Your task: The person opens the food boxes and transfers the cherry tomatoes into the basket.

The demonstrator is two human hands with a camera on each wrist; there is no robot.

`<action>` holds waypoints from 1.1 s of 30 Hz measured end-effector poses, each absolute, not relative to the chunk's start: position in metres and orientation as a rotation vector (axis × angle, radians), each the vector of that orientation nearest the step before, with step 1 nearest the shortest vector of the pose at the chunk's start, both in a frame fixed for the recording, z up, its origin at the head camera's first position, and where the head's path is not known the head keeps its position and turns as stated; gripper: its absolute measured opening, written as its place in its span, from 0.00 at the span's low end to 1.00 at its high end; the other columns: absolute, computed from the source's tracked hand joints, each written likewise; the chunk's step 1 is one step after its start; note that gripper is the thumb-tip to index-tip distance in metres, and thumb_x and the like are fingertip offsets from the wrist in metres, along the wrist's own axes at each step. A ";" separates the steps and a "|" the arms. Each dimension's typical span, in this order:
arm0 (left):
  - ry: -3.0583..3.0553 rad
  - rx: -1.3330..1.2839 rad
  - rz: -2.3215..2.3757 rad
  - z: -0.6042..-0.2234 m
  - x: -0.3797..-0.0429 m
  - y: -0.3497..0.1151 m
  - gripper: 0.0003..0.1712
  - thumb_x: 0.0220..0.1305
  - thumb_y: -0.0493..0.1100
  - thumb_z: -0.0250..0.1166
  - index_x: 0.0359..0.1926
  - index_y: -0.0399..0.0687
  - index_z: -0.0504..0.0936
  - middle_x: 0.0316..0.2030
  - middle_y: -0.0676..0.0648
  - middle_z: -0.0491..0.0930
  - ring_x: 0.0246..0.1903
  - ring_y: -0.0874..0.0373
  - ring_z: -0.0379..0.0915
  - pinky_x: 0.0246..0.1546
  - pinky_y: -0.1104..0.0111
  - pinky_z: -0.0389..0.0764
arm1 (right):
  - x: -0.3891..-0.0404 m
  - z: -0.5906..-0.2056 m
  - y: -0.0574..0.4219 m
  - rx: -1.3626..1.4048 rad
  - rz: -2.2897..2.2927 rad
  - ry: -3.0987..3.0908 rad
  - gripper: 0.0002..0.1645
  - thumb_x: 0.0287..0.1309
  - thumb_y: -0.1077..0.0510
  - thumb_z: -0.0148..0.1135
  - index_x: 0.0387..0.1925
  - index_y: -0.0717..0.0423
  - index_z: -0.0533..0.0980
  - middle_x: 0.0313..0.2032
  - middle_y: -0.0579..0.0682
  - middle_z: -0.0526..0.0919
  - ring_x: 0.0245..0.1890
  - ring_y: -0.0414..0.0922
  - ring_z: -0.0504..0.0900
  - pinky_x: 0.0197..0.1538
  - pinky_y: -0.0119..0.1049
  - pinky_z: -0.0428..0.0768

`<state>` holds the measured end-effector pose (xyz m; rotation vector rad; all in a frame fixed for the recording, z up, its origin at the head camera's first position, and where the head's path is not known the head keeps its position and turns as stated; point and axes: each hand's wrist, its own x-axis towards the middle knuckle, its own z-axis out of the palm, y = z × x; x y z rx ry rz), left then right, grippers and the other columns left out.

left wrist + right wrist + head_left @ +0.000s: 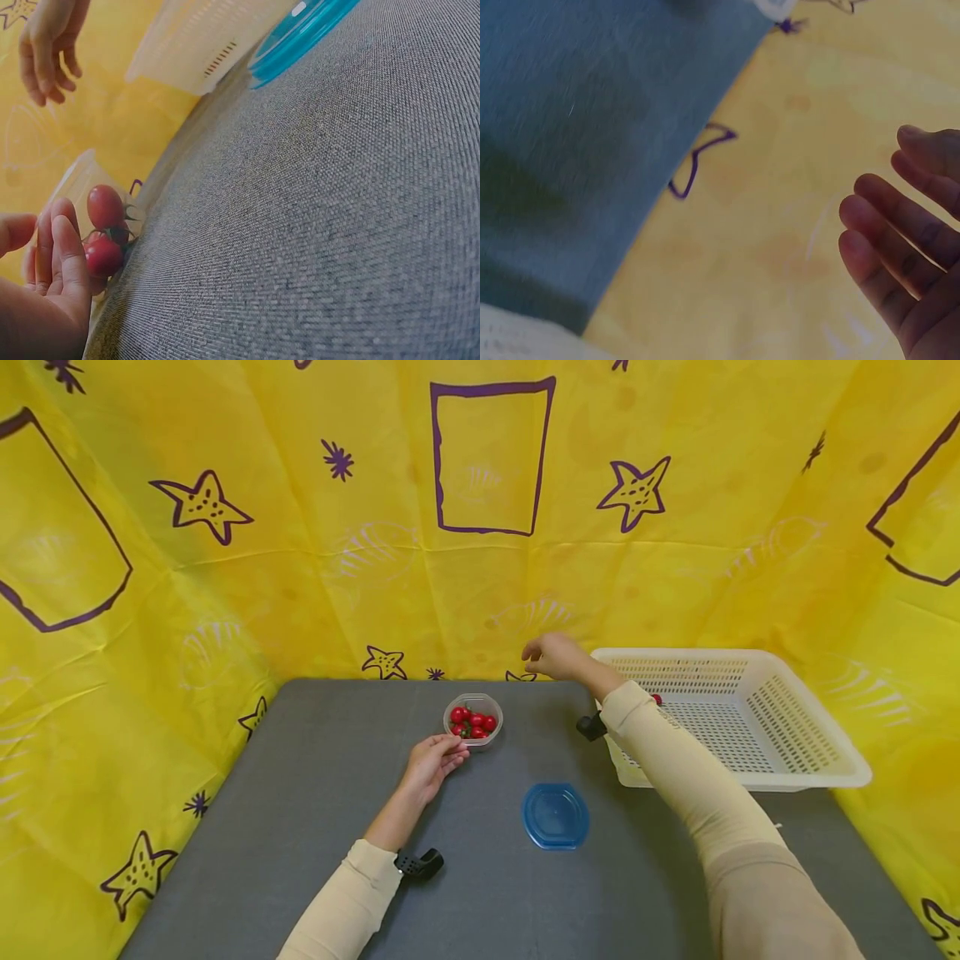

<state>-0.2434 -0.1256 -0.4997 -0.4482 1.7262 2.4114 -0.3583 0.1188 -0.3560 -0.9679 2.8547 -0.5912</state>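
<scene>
Head view: loose-fingered left hand (432,766) at near edge of tub (485,744), spread right hand (561,657) by far edge of table (337,777)

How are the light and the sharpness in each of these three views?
Head view: bright, a soft shadow on the dark grey flat table beside the long cream fabric sleeve; left wrist view: a white glint on the rounded blue plastic lid, table weave crisp mid-frame; right wrist view: dimmer, hazy, with soft-edged dark patches on the table.
</scene>
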 end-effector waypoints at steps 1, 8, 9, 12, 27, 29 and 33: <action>1.722 -0.451 2.414 -0.500 -0.243 -0.126 0.04 0.69 0.36 0.58 0.42 0.38 0.75 0.26 0.51 0.84 0.27 0.63 0.83 0.33 0.74 0.83 | -0.358 -0.357 0.114 -0.984 -0.594 2.848 0.14 0.61 0.59 0.62 0.45 0.65 0.81 0.42 0.61 0.87 0.41 0.55 0.85 0.49 0.48 0.81; 1.716 -0.434 2.406 -0.501 -0.246 -0.125 0.06 0.70 0.36 0.57 0.43 0.37 0.74 0.25 0.52 0.84 0.27 0.63 0.83 0.34 0.74 0.84 | -0.357 -0.369 0.084 -1.081 -0.532 2.794 0.13 0.61 0.60 0.62 0.45 0.62 0.81 0.41 0.58 0.87 0.42 0.53 0.84 0.49 0.45 0.81; 1.719 -0.427 2.402 -0.501 -0.247 -0.125 0.06 0.70 0.36 0.57 0.43 0.36 0.74 0.25 0.52 0.84 0.27 0.63 0.83 0.34 0.73 0.84 | -0.357 -0.371 0.080 -1.081 -0.526 2.784 0.13 0.61 0.60 0.62 0.46 0.62 0.81 0.41 0.58 0.87 0.43 0.52 0.84 0.49 0.45 0.81; 1.724 -0.424 2.400 -0.502 -0.247 -0.126 0.07 0.70 0.36 0.57 0.44 0.35 0.74 0.25 0.52 0.83 0.27 0.63 0.82 0.34 0.73 0.83 | -0.355 -0.377 0.067 -1.079 -0.528 2.754 0.13 0.62 0.59 0.62 0.47 0.61 0.81 0.42 0.57 0.86 0.43 0.52 0.83 0.49 0.44 0.81; 1.705 -0.419 2.415 -0.502 -0.246 -0.127 0.04 0.70 0.35 0.56 0.42 0.38 0.73 0.25 0.53 0.83 0.27 0.63 0.82 0.34 0.74 0.83 | -0.340 -0.408 0.023 -1.150 -0.618 2.688 0.12 0.62 0.62 0.61 0.45 0.63 0.83 0.44 0.57 0.87 0.45 0.51 0.84 0.51 0.42 0.82; 1.706 -0.418 2.415 -0.502 -0.246 -0.126 0.03 0.70 0.35 0.56 0.42 0.38 0.73 0.24 0.53 0.83 0.26 0.63 0.82 0.34 0.74 0.82 | -0.339 -0.413 0.020 -1.161 -0.612 2.695 0.11 0.62 0.62 0.62 0.44 0.62 0.83 0.45 0.56 0.86 0.46 0.51 0.84 0.52 0.42 0.81; 1.704 -0.421 2.410 -0.501 -0.246 -0.126 0.03 0.70 0.35 0.56 0.41 0.38 0.73 0.24 0.53 0.82 0.26 0.63 0.82 0.34 0.74 0.83 | -0.339 -0.420 0.017 -1.188 -0.585 2.709 0.12 0.61 0.63 0.62 0.45 0.62 0.83 0.47 0.57 0.86 0.50 0.52 0.83 0.55 0.43 0.80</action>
